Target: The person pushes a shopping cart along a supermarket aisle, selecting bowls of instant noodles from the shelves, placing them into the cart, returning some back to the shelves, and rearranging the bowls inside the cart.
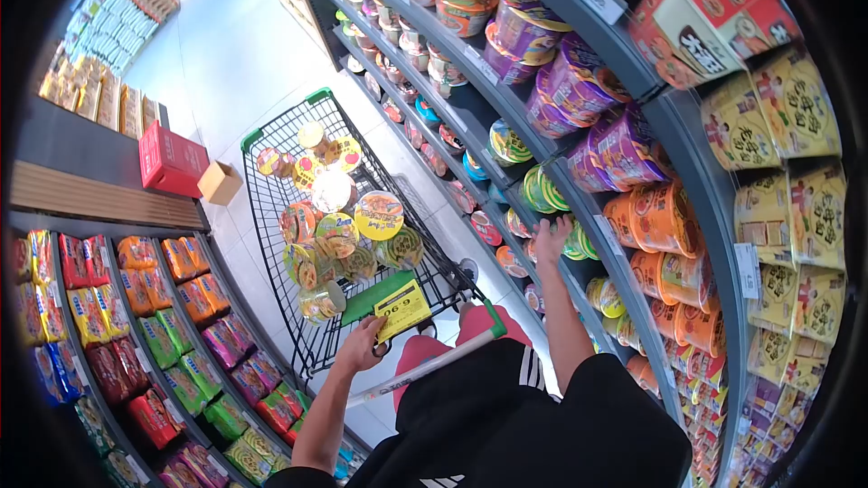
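My left hand (363,344) is closed at the edge of a yellow price card (400,311) with black digits, just over the cart's white handle (429,367). My right hand (551,239) reaches out to the shelf, fingers apart, next to green-lidded instant noodle cups (542,190). Whether the fingertips touch a cup is hard to make out. Ahead of me stands a black wire shopping cart (259,208) with green corners. Inside lie several instant noodle cups, among them a yellow-lidded cup (379,215) and a cup on its side (321,301).
Along the right runs a grey shelf (633,63) stacked with purple noodle buckets (579,81), orange noodle buckets (665,217) and yellow multipacks (800,104). Packet racks (185,334) line the left. A red box (172,159) and a small cardboard box (220,183) stand left of the cart.
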Demonstrator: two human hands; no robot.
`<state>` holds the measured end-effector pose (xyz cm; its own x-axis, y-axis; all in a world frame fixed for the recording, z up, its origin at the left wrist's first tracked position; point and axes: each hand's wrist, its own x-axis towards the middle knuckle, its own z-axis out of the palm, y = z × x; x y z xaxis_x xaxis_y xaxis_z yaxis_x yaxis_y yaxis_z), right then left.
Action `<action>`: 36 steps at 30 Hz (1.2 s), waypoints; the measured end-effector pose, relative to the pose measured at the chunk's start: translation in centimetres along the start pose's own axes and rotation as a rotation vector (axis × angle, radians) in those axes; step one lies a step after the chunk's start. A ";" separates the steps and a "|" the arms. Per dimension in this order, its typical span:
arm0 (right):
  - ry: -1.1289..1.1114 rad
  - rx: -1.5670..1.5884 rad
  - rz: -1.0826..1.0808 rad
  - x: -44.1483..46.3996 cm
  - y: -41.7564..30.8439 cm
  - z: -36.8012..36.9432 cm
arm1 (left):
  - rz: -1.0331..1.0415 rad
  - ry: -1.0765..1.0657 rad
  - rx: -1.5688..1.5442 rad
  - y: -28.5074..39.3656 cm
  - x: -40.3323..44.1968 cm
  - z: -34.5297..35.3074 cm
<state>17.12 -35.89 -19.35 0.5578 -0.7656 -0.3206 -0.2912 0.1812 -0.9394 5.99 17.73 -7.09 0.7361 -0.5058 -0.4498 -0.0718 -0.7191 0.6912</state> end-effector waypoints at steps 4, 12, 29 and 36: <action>-0.053 -0.117 0.006 0.3 -2.0 0.0 | 0.029 0.018 0.014 -1.1 0.2 0.8; -0.214 -0.066 0.137 2.5 -1.6 0.9 | 0.031 0.030 0.056 -0.1 0.1 0.2; 0.025 -0.236 -0.202 -2.6 4.2 5.5 | 0.139 0.063 0.065 -0.4 0.5 0.1; -0.583 -0.543 -0.315 -21.2 -6.2 9.8 | 0.093 0.031 0.111 -0.8 0.8 -0.1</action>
<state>14.69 -14.76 -7.90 0.9425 -0.2637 -0.2054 -0.3041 -0.4215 -0.8543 6.74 17.97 -7.96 0.7434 -0.5586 -0.3678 -0.2135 -0.7193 0.6610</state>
